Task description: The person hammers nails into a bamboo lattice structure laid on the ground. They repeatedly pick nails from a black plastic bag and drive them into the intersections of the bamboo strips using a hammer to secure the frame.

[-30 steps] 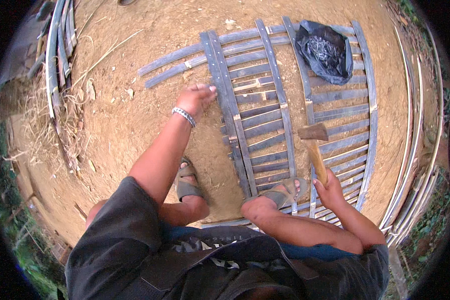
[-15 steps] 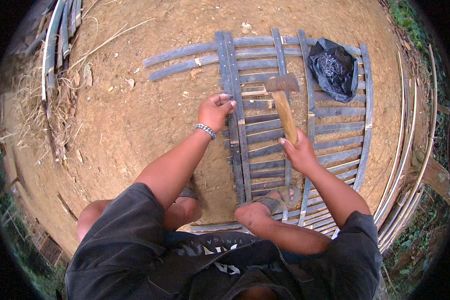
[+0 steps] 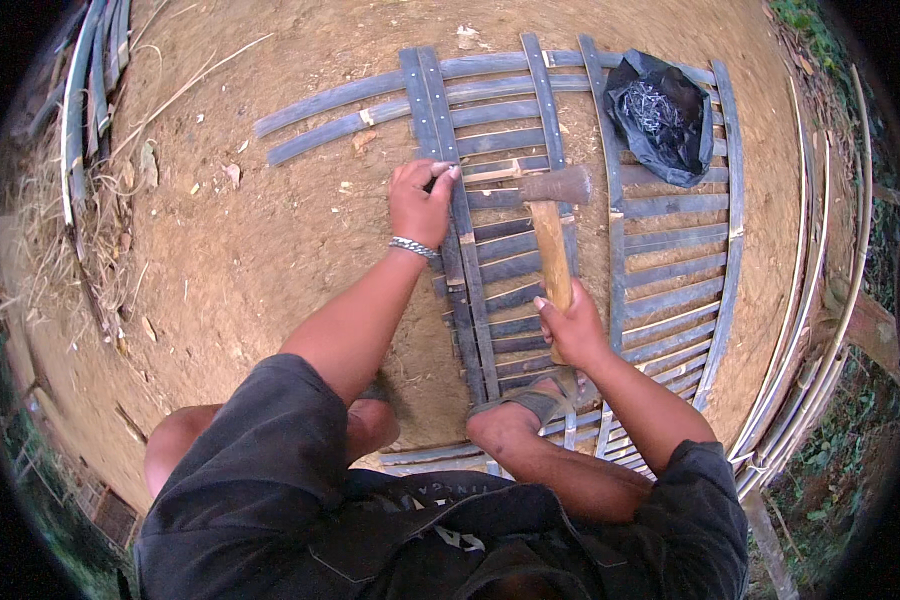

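A panel of grey bamboo slats lies flat on bare earth in front of me. My left hand, with a metal bracelet on the wrist, pinches something small against the doubled upright slat; what it pinches is too small to tell. My right hand grips the wooden handle of a hammer. The hammer's head hangs over the slats, just to the right of my left hand. My sandalled right foot rests on the near end of the panel.
A black plastic bag of nails sits on the panel's far right corner. Long bamboo strips curve along the right side, and more lie stacked at the far left. Dry grass and scraps litter the earth on the left.
My left hand has drawn in and closed on the doubled slat. My right hand has carried the hammer leftward, toward my left hand.
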A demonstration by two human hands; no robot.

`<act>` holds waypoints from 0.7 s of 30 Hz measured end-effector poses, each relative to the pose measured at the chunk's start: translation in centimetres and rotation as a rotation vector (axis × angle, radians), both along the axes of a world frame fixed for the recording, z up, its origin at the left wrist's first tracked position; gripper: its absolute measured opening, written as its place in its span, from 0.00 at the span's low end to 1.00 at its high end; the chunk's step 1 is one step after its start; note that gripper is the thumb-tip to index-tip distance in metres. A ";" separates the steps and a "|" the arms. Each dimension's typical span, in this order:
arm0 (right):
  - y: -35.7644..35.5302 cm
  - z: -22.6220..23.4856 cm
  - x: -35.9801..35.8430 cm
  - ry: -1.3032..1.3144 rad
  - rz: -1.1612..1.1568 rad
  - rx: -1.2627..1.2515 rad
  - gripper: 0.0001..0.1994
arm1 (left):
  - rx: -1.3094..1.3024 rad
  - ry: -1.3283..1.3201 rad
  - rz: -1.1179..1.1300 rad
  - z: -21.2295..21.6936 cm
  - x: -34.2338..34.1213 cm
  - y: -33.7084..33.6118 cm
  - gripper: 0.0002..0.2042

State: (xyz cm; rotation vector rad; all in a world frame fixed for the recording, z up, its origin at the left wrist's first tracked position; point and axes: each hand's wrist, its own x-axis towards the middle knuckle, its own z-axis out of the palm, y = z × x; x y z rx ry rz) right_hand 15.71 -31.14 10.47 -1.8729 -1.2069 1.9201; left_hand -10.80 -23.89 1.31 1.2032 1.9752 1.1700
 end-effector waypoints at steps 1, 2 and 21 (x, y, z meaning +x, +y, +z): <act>-0.1 0.0 0.3 0.003 0.016 -0.015 0.14 | -0.016 -0.058 0.008 0.2 -0.3 0.1 0.07; -0.1 -0.2 0.6 0.000 0.007 -0.012 0.14 | -0.012 -0.076 0.001 0.5 -0.4 0.5 0.09; -1.0 -3.9 2.9 -0.133 -0.080 0.008 0.19 | 0.072 0.302 -0.724 6.6 19.8 23.1 0.12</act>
